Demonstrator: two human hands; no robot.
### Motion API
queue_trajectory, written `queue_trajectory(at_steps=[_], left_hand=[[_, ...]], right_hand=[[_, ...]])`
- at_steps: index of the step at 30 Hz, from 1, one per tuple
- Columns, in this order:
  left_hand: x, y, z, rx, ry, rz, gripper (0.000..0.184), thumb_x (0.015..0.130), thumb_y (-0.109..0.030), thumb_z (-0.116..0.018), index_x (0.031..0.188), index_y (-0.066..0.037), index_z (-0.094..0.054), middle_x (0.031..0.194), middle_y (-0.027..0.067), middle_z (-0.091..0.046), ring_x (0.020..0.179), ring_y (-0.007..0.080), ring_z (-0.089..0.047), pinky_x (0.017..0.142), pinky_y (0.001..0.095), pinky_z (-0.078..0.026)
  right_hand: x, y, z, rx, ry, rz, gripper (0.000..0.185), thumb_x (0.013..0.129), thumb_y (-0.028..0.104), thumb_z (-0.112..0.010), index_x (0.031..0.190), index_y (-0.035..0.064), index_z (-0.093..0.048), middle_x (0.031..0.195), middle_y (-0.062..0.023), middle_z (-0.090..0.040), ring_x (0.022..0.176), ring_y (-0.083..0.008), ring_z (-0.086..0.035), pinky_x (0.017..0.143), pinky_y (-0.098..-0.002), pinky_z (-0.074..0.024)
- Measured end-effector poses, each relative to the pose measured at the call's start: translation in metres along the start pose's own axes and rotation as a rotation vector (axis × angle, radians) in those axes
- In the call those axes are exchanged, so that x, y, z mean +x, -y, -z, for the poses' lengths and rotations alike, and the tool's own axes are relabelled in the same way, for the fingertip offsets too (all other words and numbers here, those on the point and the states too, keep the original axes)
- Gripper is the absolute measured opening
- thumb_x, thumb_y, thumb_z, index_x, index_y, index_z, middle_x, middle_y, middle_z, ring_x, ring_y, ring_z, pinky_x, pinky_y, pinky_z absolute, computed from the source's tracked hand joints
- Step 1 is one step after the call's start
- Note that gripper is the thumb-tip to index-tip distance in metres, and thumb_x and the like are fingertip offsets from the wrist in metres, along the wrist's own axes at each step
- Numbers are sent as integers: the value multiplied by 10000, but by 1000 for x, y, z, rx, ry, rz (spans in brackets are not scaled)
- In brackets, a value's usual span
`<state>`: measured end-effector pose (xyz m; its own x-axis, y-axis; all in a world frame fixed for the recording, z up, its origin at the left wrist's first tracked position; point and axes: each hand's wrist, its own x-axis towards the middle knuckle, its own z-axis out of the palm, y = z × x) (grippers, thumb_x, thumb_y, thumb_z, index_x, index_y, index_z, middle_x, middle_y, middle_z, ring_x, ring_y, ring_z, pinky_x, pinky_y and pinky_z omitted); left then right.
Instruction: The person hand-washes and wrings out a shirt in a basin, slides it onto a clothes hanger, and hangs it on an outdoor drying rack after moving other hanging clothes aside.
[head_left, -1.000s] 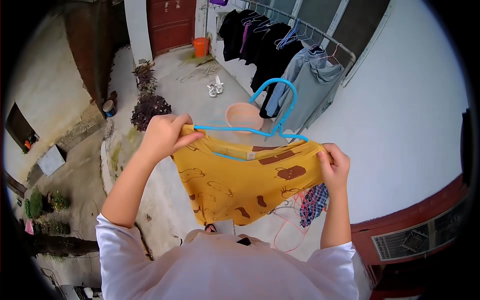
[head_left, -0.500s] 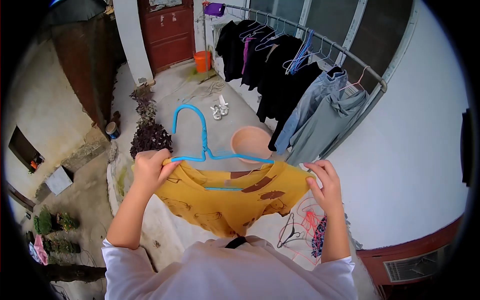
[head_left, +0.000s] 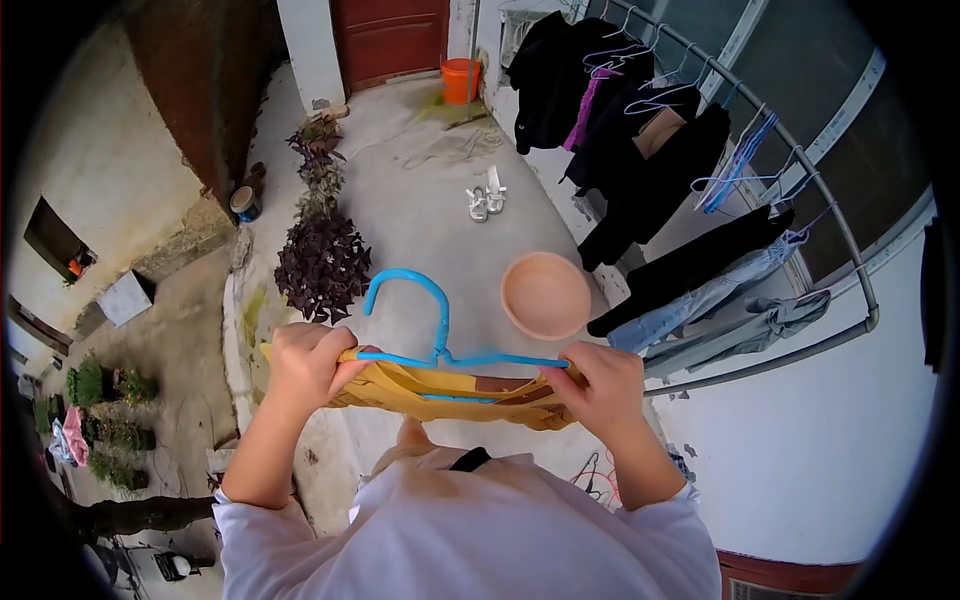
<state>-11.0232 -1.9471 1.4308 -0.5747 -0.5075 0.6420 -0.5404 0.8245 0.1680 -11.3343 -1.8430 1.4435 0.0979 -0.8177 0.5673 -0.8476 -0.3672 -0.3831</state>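
A yellow patterned shirt hangs on a blue hanger in front of my chest, the hook pointing up and curling left. My left hand is closed around the shirt's left shoulder and that end of the hanger. At the other end, my right hand pinches the right shoulder, thumb against the blue hanger arm. The neckline lies between my hands, with the hanger's lower bar showing through it. Most of the shirt's body is folded out of sight below.
Dark clothes and jeans hang on a metal rail at the right. A pink basin, silver shoes and a dark-leaved plant are on the ground ahead. An orange bucket stands by the red door.
My right hand has moved inward from the sleeve edge and closed on the shoulder with the hanger. The shirt is now flatter toward me, and the view has shifted.
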Motion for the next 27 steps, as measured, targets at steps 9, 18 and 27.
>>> queue_trajectory(at_steps=[9, 18, 27], left_hand=[[87, 179, -4, -132, -93, 32, 365, 683, -375, -715, 771, -60, -554, 721, 80, -586, 696, 280, -573, 641, 362, -452], [144, 294, -132, -699, 238, 419, 403, 803, -103, -591, 1178, -9, -479, 1167, 158, -533, 1079, 310, -510, 926, 369, -397], [253, 401, -276, -873, 583, 501, 244, 919, -184, -490, 1027, 12, -587, 953, 127, -643, 930, 220, -611, 841, 320, -457]], right_hand=[[121, -33, -46, -107, -320, -202, 236, 637, 180, -737, 633, 28, -556, 521, -73, -494, 427, -207, -468, 433, -276, -345], [121, -73, -16, -422, -715, -512, 339, 855, 304, -598, 744, -11, -541, 609, -2, -488, 565, -70, -400, 511, -203, -286], [173, -135, -42, -619, -844, -670, 336, 901, 280, -568, 714, 34, -436, 628, 12, -396, 580, -75, -341, 523, -202, -260]])
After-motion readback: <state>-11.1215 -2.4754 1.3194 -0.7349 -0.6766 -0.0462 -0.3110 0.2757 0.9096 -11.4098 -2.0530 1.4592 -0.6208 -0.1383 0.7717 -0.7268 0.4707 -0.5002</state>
